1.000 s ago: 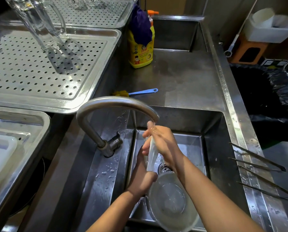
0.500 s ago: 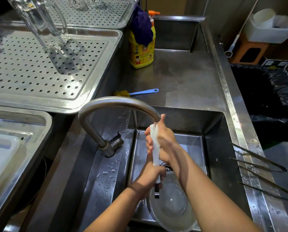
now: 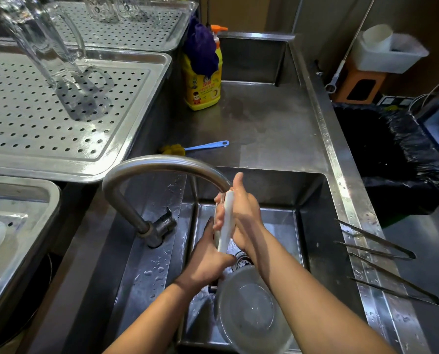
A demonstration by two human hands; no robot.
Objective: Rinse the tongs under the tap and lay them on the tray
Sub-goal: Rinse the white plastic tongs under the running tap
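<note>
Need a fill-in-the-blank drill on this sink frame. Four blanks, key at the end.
1. The left hand and right hand hold the white tongs under the ____.
2. The left hand grips the tongs' ____ end, and the right hand grips the upper part.
3. The brush lying on the steel behind the basin has a ____ handle.
4. The detergent bottle has a ____ body.

Missing words: tap; lower; blue; yellow
</note>
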